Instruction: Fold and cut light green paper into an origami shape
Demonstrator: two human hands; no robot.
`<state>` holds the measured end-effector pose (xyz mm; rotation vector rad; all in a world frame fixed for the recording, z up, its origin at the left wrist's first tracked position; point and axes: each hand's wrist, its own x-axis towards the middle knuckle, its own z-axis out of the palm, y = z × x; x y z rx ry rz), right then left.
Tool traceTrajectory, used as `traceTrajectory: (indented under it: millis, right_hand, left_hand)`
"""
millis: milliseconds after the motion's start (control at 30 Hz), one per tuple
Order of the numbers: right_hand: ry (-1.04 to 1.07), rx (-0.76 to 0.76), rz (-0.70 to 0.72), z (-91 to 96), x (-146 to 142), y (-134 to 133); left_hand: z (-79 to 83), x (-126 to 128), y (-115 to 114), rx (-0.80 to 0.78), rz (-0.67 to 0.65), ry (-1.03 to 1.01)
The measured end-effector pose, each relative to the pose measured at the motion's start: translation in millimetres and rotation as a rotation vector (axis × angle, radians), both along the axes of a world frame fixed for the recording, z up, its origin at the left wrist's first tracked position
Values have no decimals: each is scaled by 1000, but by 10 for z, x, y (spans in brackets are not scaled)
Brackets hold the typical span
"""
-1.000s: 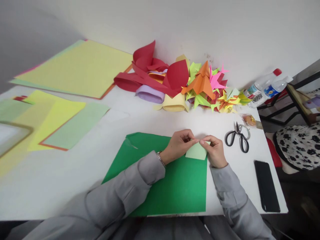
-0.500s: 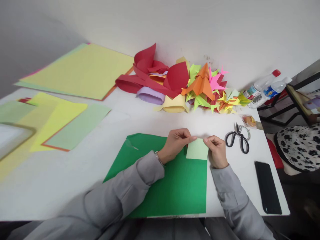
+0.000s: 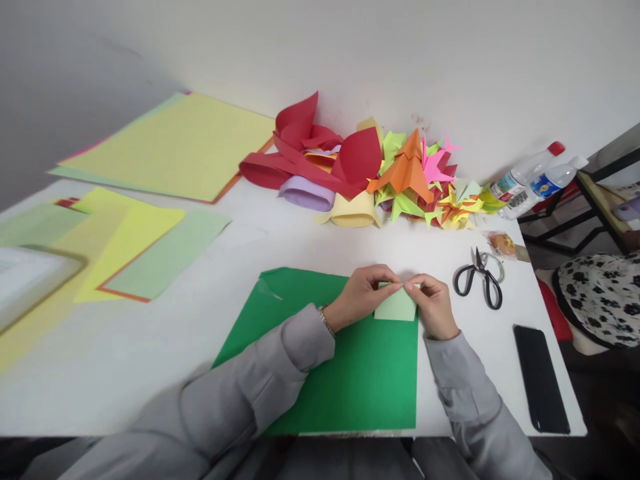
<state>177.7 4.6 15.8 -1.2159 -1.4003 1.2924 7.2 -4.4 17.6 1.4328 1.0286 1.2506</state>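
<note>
A small pale green square of paper (image 3: 395, 309) sits over the upper right part of a large dark green sheet (image 3: 360, 380). My left hand (image 3: 364, 293) pinches its far edge between thumb and fingers. On the same edge, my right hand (image 3: 433, 303) also pinches, and the two thumbs almost meet there. The fingers hide much of the far edge, which looks folded over. Right of my right hand lie black-handled scissors (image 3: 479, 277), blades pointing away from me.
A black phone (image 3: 541, 379) lies near the right table edge. Along the wall stand folded paper pieces, an orange one (image 3: 409, 175) among them, and two plastic bottles (image 3: 543, 183). Coloured sheets (image 3: 170, 150) spread over the left side. A person's patterned garment (image 3: 600, 300) shows at right.
Both hands have drawn closer together along the paper's far edge. Less of the pale green square shows now. The view has shifted slightly.
</note>
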Motion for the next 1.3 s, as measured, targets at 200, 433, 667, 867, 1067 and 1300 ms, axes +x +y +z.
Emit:
traceTrajectory:
  millis: [200, 433, 667, 867, 1067, 1300]
  right_hand:
    - [-61, 30, 31, 38, -19, -19]
    - [-73, 69, 36, 53, -23, -21]
    - [-2, 19, -13, 1, -14, -18]
    - [27, -8, -25, -24, -7, -15]
    - [-9, 6, 60, 55, -20, -1]
    - [-19, 26, 81, 96, -17, 3]
  left_hand:
    - [21, -5, -4, -7, -30, 39]
    - [45, -3, -5, -34, -45, 41]
    - [32, 5, -1, -127, -15, -46]
    - [39, -9, 11, -153, -32, -78]
    - [32, -21, 5, -108, -12, 61]
    - [3, 6, -16, -15, -26, 119]
